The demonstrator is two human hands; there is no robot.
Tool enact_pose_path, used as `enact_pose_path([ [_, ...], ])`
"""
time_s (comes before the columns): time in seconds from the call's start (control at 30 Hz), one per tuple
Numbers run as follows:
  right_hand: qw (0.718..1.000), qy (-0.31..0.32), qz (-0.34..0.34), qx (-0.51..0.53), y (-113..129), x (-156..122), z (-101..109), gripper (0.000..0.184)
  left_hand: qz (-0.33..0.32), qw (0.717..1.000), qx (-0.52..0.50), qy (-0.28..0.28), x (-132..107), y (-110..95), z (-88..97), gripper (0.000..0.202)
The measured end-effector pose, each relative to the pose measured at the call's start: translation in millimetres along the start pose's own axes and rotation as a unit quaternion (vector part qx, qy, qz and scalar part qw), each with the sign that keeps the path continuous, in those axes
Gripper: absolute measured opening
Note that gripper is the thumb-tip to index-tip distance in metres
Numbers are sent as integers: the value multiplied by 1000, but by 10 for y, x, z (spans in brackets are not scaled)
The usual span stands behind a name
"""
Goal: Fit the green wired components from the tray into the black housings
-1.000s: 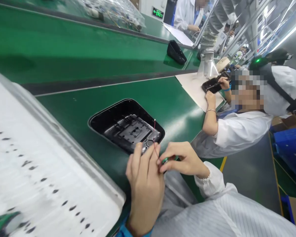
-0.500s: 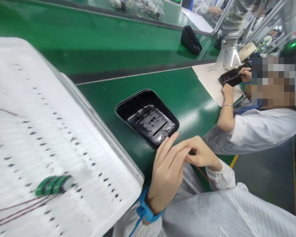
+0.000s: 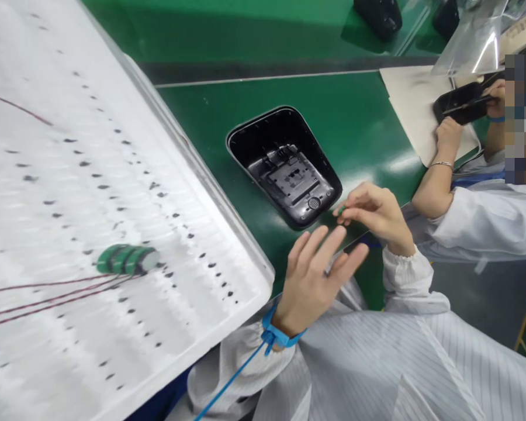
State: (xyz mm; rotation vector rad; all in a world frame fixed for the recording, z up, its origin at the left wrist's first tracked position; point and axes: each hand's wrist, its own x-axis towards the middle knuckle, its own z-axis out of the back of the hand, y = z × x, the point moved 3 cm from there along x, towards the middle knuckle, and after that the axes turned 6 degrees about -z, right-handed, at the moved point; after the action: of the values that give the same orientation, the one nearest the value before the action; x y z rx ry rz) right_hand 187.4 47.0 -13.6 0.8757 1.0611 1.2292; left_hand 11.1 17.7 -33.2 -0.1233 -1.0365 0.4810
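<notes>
Nearest is the striped pale coat (image 3: pixel 368 362) of the person, with 1 blue strap (image 3: pixel 284 333) around the left wrist. The left hand (image 3: pixel 309 286) is open, its fingers spread apart, and I see nothing held in it. Beyond it, the right hand (image 3: pixel 379 216) is closed by thumb and fingers on 1 small green part (image 3: pixel 342 210). This part is at the fingertips, mostly covered by them, just beside the near right corner of a black housing (image 3: pixel 293 175). Whether it touches the rim, I cannot tell. The housing lies with its hollow side up, and the fingers of the left hand are just beside its near edge.

The housing rests on a smooth green bench (image 3: pixel 359 117). To the left is a white tray (image 3: pixel 193 199) with dark marks, bearing a row of green round parts (image 3: pixel 125 259) and dark red wires (image 3: pixel 56 301).

Farther to the right, a co-worker in white sleeves (image 3: pixel 504 225) holds a black casing (image 3: pixel 462 102) above a pale sheet (image 3: pixel 407 111). Behind the bench, 2 black pieces (image 3: pixel 379 17) stand on another green surface (image 3: pixel 245 29), near a transparent hood (image 3: pixel 469 49).
</notes>
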Motion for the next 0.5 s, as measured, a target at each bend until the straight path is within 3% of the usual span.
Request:
enact_pose_path([
  [0.1,999,34,9,-19,52,149,22,23,92,995,25,7,-101,50,-19,51],
  [0.23,979,51,79,-181,172,346,-12,20,184,974,78,107,-129,99,-104,55],
  [0.37,923,29,173,-343,199,485,-89,14,201,961,105,159,-115,90,-152,53],
  [0.5,896,16,169,-410,136,559,-148,16,195,961,102,170,-131,90,-157,53],
])
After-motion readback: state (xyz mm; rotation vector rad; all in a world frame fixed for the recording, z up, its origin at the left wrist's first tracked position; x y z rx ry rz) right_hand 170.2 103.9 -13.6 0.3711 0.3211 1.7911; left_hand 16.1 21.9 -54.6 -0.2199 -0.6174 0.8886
